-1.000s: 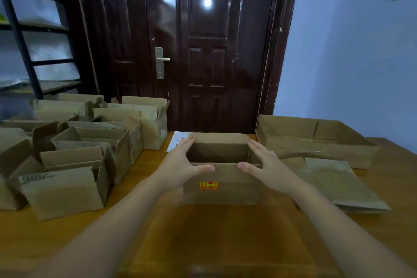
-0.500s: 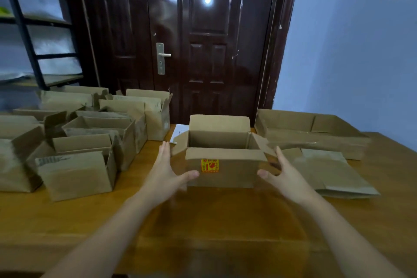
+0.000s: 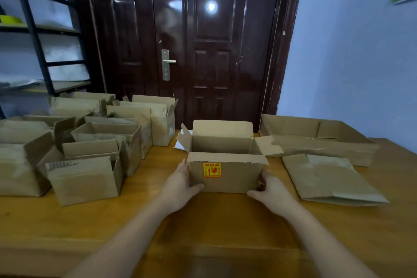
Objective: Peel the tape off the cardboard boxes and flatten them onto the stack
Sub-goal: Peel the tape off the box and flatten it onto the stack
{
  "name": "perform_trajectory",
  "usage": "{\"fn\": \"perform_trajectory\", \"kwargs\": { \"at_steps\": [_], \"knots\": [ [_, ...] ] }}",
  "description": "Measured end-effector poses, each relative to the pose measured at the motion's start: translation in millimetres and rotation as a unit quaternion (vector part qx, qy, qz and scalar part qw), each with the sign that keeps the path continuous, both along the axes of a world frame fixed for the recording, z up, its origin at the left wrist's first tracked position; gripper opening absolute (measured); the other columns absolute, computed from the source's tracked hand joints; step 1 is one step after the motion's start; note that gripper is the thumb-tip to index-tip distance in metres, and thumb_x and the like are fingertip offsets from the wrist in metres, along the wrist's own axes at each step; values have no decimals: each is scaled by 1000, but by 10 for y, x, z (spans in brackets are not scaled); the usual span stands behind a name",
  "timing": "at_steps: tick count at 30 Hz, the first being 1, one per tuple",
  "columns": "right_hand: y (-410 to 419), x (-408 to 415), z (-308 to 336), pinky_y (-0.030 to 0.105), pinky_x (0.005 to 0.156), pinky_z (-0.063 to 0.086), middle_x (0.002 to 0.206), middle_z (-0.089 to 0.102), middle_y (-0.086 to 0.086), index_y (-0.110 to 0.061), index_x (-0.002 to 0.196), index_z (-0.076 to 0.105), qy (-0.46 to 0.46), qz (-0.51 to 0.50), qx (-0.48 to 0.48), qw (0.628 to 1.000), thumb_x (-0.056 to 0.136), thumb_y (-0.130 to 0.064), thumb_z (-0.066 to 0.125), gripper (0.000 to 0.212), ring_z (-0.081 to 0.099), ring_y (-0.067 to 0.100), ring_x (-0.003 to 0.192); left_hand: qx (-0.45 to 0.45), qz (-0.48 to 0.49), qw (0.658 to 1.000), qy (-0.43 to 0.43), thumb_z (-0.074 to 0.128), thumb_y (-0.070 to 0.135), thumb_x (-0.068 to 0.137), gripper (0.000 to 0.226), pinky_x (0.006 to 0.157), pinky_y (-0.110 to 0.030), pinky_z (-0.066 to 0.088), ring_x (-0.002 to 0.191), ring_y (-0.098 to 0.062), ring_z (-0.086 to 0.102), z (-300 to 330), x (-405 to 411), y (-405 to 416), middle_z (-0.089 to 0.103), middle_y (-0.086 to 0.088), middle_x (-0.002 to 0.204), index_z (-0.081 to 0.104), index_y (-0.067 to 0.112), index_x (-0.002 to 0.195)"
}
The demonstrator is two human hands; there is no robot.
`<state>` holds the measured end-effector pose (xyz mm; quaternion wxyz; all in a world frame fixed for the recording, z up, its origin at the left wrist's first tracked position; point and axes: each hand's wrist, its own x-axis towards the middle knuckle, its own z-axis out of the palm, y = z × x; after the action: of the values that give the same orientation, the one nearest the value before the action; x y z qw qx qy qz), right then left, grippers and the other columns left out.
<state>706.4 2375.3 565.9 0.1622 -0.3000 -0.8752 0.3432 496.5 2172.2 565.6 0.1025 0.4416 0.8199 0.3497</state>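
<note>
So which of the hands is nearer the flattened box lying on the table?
Right. The right hand holds the open box's right end, beside the flattened box; the left hand holds the far end.

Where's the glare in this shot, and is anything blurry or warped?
Head view: a bright lamp reflection glares on the glossy door; the room is dim with a bluish cast; the forearms and near table edge are soft; wide-angle bowing tilts the shelf rack and door frame; the box is fairly sharp.
</note>
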Motion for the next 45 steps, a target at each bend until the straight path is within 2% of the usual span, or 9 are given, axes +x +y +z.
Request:
{"fn": "perform_trajectory", "kwargs": {
  "at_steps": [7, 11, 17, 22, 26, 31, 36, 39, 45],
  "knots": [
    [84, -143, 231, 7, 63, 50, 141, 53, -4, -20, 153, 37, 37, 28, -47, 998, 81, -20, 85, 86, 56, 0, 107, 9, 46, 999, 14, 79, 25, 88, 106, 98, -33, 56, 114, -15, 63, 86, -140, -24, 54, 11, 135, 2, 53, 155],
    [40, -209, 293, 13, 83, 45, 142, 49, -7, -24, 150, 39, 55, 21, -5, 998, 79, -24, 86, 85, 52, 7, 119, 81, 36, 995, -35, 76, 23, 89, 125, 68, -26, 60, 90, -12, 69, 93, -182, -25, 62, 14, 113, -25, 80, 133],
    [-72, -133, 378, 29, 95, 51, 141, 50, -25, -42, 158, 22, 170, 6, -3, 985, 83, -51, 76, 94, 55, 2, 120, 142, 9, 990, -3, 70, 39, 95, 107, 113, -23, 31, 126, 26, 33, 143, -50, -109, 30, 64, 120, -19, 75, 141],
    [-109, -68, 464, 43, 111, 43, 155, 29, -16, -56, 155, -4, 131, 36, 46, 990, 67, -62, 82, 123, 38, 9, 136, 201, 21, 979, -24, 54, 61, 95, 84, 114, -27, 32, 135, 14, 33, 242, 66, -111, 34, 42, 145, -7, 65, 153],
    [-105, -42, 541, 45, 117, 38, 154, 20, -26, -51, 158, 7, 186, 21, 14, 982, 73, -62, 72, 108, 33, 7, 139, 228, 35, 973, -20, 48, 66, 92, 82, 121, -40, 35, 143, 4, 30, 351, 136, -99, 32, 26, 158, 15, 40, 163],
    [-127, -35, 618, 28, 104, 43, 142, 40, -34, -57, 153, 15, 225, 12, 16, 974, 78, -67, 64, 90, 44, 2, 128, 244, -6, 970, -20, 57, 81, 84, 85, 118, -36, 37, 141, 8, 33, 544, 210, -79, 29, 45, 146, 3, 67, 148],
    [-132, -24, 745, 33, 84, 60, 138, 58, -7, -36, 138, 35, 242, -62, 12, 968, 72, -73, 65, 81, 62, 7, 109, 137, -52, 988, 45, 91, 67, 56, 149, 119, -46, 28, 140, 5, 26, 653, 61, -123, 22, 43, 146, -27, 63, 147],
    [-129, 27, 807, 27, 86, 58, 128, 55, -28, -36, 141, 41, 239, -45, 24, 970, 74, -76, 64, 82, 58, 8, 121, 141, -60, 987, 56, 92, 52, 67, 143, 116, -43, 31, 128, 21, 28, 706, -16, -151, 26, 46, 141, -25, 63, 148],
    [-179, 55, 1026, 21, 93, 45, 130, 50, -42, -51, 153, 30, 234, 13, 31, 972, 75, -79, 65, 90, 48, -7, 122, 220, -46, 974, 30, 76, 62, 79, 110, 119, -51, 35, 145, -12, 37, 906, 33, -170, 37, 24, 156, -5, 67, 152]
  ]
}}
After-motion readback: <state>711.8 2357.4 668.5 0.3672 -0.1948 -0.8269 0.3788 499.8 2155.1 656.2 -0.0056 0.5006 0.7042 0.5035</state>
